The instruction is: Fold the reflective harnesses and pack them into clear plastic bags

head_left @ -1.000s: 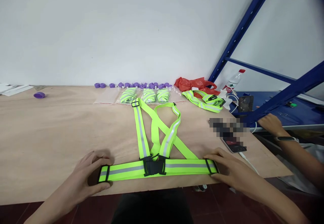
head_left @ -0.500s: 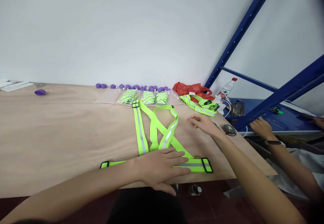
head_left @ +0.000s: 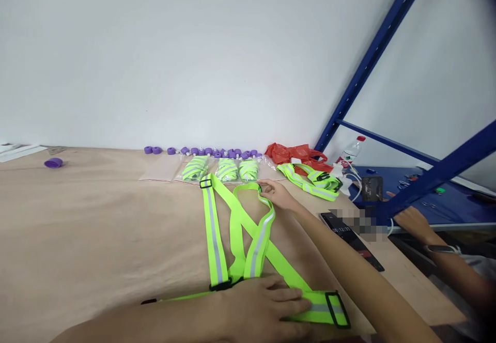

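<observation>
A neon-yellow reflective vest (head_left: pixel 260 245) of elastic straps, with grey stripes and black buckles, lies spread on the wooden table (head_left: pixel 96 229). Flat across its waist strap rests my left hand (head_left: pixel 267 304), fingers stretched out, covering part of the strap left of a black buckle (head_left: pixel 338 310). Farther back, the fingers of my right hand (head_left: pixel 278 194) close on the top of the right shoulder loop, by its small black slider. The other shoulder strap stands out to the left, with a black slider (head_left: pixel 205 183) at its top.
Several bagged vests (head_left: pixel 227 170) and purple rolls (head_left: pixel 209 151) line the back. Another vest (head_left: pixel 310 180), a red plastic bag (head_left: pixel 296 154) and a bottle (head_left: pixel 351 152) are at back right. A phone (head_left: pixel 352 239) lies by my right forearm. Another person's hand (head_left: pixel 413 222) is beyond the blue frame (head_left: pixel 372 59).
My right hand has moved left and taken hold of the shoulder loop's top. My left hand stays flat on the waist strap. The view has shifted, bringing the phone into sight.
</observation>
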The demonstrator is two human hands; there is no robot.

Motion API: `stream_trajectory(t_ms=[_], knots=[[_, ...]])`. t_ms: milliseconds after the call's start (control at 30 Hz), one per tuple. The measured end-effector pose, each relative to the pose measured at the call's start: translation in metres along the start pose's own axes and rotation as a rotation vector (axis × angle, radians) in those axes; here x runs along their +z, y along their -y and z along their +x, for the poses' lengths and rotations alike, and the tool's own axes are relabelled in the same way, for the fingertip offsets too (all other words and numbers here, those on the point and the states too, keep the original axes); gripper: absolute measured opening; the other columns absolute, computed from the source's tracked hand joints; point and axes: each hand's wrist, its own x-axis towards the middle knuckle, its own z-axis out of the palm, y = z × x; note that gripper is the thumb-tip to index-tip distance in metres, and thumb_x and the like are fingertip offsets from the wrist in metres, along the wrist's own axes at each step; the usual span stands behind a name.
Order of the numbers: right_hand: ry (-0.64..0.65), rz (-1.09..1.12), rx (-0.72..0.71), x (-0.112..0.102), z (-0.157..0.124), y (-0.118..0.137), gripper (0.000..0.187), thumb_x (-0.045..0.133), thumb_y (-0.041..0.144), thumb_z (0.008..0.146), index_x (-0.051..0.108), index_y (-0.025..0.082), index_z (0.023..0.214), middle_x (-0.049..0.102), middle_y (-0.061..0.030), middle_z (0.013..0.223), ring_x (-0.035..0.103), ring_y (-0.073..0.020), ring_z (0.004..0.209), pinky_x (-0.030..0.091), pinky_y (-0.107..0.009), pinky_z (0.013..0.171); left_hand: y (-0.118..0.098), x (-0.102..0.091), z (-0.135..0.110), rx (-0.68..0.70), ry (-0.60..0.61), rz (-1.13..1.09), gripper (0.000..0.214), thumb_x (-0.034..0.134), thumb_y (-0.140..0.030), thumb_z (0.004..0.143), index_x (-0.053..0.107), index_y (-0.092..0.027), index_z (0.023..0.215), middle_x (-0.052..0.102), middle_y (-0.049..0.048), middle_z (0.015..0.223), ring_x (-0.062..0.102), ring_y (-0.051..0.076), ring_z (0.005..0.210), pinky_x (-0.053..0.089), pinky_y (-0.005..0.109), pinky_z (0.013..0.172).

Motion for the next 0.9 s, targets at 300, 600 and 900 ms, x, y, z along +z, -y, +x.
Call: stream_trajectory(t_ms=[300, 600, 900], knots=[[0.018, -0.092, -0.026, -0.012, 0.023, 0.024, 0.034, 0.068, 0.023, 0.081, 0.073, 0.018, 0.114, 0.071, -0.0109, 0.119, 0.069, -0.0204, 0.095, 0.058, -0.032, 0.082, 0.000, -0.003, 0.001, -0.023, -0.014, -0.006, 0.043, 0.037, -0.032, 0.101, 0.059, -0.019, 0.136, 0.052, 0.0080, 0.150, 0.050, 0.022, 0.136, 0.043, 0.038, 0.110], [0.059, -0.293, -0.080, -0.039, 0.068, 0.046, 0.041, 0.067, 0.015, 0.084, 0.068, 0.018, 0.125, 0.074, -0.0111, 0.118, 0.069, -0.0247, 0.110, 0.055, -0.040, 0.097, -0.001, 0.005, 0.000, -0.018, -0.095, 0.033, 0.043, 0.032, -0.030, 0.104, 0.061, -0.021, 0.134, 0.054, 0.0072, 0.149, 0.052, 0.022, 0.135, 0.044, 0.035, 0.108], [0.105, -0.529, -0.139, 0.002, 0.074, 0.037, 0.034, 0.066, 0.014, 0.085, 0.072, 0.017, 0.118, 0.073, -0.0113, 0.122, 0.066, -0.0296, 0.116, 0.050, -0.042, 0.101, 0.001, 0.038, -0.003, 0.010, -0.185, 0.134, 0.046, 0.029, -0.033, 0.106, 0.061, -0.025, 0.138, 0.054, 0.0033, 0.150, 0.048, 0.019, 0.140, 0.044, 0.030, 0.110]])
